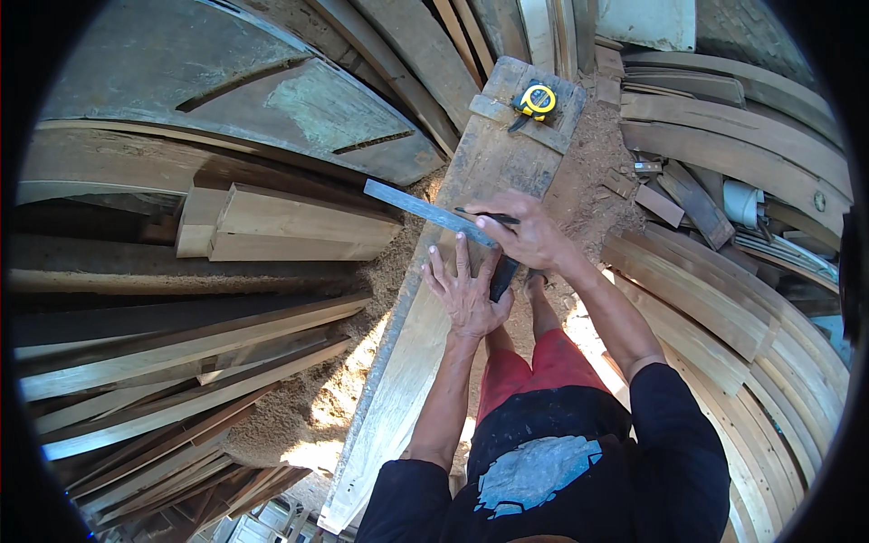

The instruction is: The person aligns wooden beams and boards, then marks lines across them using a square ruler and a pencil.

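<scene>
A pale wooden board [406,376] lies lengthwise on a narrow bench plank [503,161]. Across the board rests a try square, its metal blade [418,206] pointing to the far left and its black handle [503,279] at the board's right edge. My left hand [470,294] lies flat with fingers spread on the board, fingertips near the blade and thumb beside the handle. Just above the blade, my right hand [527,233] is closed on a dark pencil [489,217], whose tip points left over the blade.
A yellow and black tape measure [538,101] sits at the plank's far end. Stacked timber [303,222] stands to the left, with more curved-looking boards [724,303] to the right. Sawdust [272,425] covers the ground. A white cup-like container [742,203] stands among offcuts.
</scene>
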{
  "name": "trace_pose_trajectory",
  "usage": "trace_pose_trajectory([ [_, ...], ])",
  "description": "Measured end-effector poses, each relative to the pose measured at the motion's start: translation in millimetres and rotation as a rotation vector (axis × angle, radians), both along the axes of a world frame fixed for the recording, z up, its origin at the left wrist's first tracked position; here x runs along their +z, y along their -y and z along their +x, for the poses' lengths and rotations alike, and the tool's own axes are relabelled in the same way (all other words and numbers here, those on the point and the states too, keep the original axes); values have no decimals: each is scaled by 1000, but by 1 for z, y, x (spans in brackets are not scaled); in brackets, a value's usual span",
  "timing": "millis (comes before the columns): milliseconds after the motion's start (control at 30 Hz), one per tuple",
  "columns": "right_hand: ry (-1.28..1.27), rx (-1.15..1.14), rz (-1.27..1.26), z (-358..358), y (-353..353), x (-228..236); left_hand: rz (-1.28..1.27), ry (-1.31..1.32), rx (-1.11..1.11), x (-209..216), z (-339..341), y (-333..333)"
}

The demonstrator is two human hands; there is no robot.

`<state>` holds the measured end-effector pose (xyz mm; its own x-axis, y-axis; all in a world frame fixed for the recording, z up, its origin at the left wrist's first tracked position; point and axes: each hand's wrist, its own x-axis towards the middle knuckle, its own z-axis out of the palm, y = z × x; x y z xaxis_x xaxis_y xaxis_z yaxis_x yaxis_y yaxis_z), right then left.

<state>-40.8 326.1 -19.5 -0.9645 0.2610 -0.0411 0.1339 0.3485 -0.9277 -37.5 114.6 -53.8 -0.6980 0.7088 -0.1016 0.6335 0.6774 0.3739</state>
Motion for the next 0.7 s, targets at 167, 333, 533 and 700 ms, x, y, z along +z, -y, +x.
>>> trace_pose_trajectory([
  [167, 13, 73, -55, 1, -7, 0, 2, 34, 12, 2, -1, 0],
  [333, 185, 250, 137, 36, -37, 15, 4, 27, 15, 1, 0, 1],
  [533, 194, 180, 184, 57, -35, 22, 15, 19, 10, 1, -1, 0],
  [700, 315, 27, 349, 83, -8, 2, -2, -5, -1, 0, 0, 2],
])
